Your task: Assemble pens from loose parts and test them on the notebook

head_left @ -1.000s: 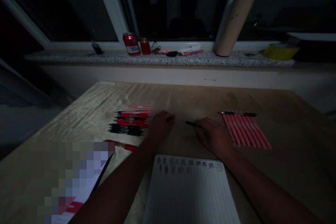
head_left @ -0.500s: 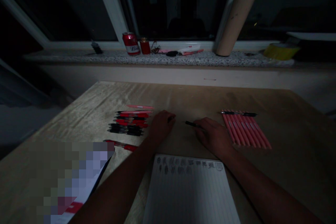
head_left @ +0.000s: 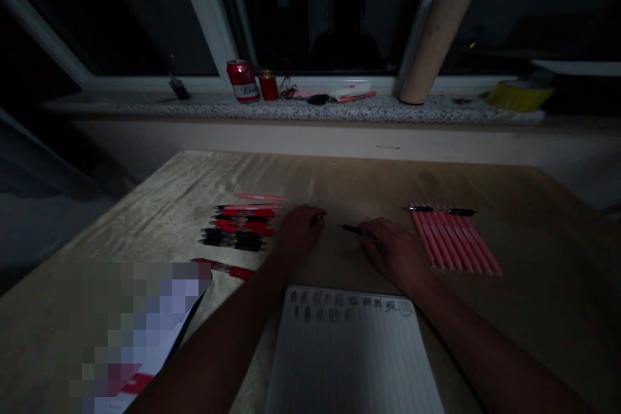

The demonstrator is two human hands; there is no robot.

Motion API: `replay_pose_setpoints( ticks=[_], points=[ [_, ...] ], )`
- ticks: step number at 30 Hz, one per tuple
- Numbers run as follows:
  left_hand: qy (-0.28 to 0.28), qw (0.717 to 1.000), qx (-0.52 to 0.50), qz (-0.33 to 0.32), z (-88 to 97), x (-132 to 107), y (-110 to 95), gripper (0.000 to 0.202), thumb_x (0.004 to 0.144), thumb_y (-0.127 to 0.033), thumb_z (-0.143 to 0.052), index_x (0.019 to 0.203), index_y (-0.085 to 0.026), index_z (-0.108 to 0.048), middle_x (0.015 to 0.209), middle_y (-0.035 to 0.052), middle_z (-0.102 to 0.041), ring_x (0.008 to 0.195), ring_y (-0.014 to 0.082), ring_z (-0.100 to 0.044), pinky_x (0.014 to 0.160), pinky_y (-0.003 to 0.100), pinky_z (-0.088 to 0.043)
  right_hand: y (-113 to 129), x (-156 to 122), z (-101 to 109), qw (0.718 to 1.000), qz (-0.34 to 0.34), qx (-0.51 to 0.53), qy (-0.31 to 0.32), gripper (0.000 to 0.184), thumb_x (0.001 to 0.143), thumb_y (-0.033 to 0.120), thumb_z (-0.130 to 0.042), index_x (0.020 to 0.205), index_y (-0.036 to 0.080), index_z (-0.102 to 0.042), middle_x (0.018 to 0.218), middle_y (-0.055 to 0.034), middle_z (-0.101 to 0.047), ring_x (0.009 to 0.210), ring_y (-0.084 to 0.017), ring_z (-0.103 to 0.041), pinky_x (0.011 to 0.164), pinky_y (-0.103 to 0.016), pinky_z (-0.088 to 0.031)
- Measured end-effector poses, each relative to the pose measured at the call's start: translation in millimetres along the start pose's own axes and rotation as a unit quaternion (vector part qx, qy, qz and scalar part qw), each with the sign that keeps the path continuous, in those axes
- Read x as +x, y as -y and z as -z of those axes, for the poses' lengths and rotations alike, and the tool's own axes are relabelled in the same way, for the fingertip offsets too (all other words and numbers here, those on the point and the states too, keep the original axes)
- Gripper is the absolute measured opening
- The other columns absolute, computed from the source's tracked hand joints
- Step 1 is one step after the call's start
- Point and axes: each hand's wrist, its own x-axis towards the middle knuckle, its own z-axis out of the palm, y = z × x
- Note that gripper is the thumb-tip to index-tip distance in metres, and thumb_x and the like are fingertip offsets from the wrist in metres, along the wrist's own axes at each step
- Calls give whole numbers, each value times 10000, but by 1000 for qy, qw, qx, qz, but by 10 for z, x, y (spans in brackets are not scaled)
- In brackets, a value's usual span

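"In the right hand (head_left: 395,249), what did you have, from where you sat?"

"On my remote feed I had its fingers closed round a dark pen (head_left: 356,229), the thin tip pointing left, toward the other grip but not touching it"

"And that other one?"

"The left hand (head_left: 295,231) was near it, its fingers curled together on a small dark piece (head_left: 315,220). I could not tell what the piece was, since the fingers hid most of it"

"What lay round the left grip?"

"Just to its left I saw a stack of red, black and pink pens (head_left: 250,213), with a lone pink pen (head_left: 259,197) on their far side. Nearer than the stack was a red pen (head_left: 224,267), one end out of sight behind the forearm"

"And round the right?"

"Just right of it I had a row of pink pens (head_left: 456,246), laid side by side, and a black pen (head_left: 462,211) resting across their far ends"

"Anything closer in?"

"Nearer than both grips, between the forearms, was a lined notebook (head_left: 353,362), dark scribbles along its top"
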Motion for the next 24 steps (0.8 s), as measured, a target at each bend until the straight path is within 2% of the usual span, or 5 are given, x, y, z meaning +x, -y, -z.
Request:
replay_pose_setpoints(
  ticks=[7, 11, 14, 19, 24],
  points=[
    [-12, 1000, -27, 9, 6, -4, -9, 211, 784, -207, -553, 975, -178, -637, 878, 39, -642, 815, 170, -573, 809, 321, -448, -13, -8, -19, 1000, 6, -3, -6, 199, 853, 244, -500, 994, 187, -628, 902, -66, -646, 834, -195, -596, 722, -293, -454],
    [-37, 998, -53, 8, 26, -7, -37, 185, 771, -205, -561, 938, -172, -633, 815, 29, -625, 775, 155, -566, 779, 308, -455, -24, -5, -31, 1000, 9, -5, -3, 201, 851, 238, -501, 1004, 187, -622, 907, -67, -642, 849, -200, -591, 737, -300, -454],
    [-47, 996, -72, -23, 38, -22, -65, 164, 763, -193, -565, 910, -165, -631, 800, 25, -609, 773, 148, -561, 774, 298, -452, -24, -4, -22, 1000, 8, -7, -2, 205, 852, 235, -498, 1008, 184, -621, 912, -69, -641, 855, -203, -592, 742, -304, -456],
    [-19, 988, -108, -109, 40, -54, -116, 148, 777, -228, -567, 900, -174, -630, 795, 24, -590, 777, 141, -556, 767, 284, -448, -12, -1, -4, 1000, 4, -10, 11, 213, 866, 252, -482, 1014, 191, -623, 906, -71, -639, 849, -199, -593, 746, -307, -456],
    [1, 985, -127, -120, 30, -59, -138, 123, 782, -222, -566, 874, -177, -633, 795, 22, -593, 781, 137, -561, 763, 274, -449, -4, -2, -7, 1000, 5, -8, 4, 206, 864, 249, -487, 1005, 194, -627, 908, -72, -640, 843, -196, -594, 726, -300, -457]
  ],
)
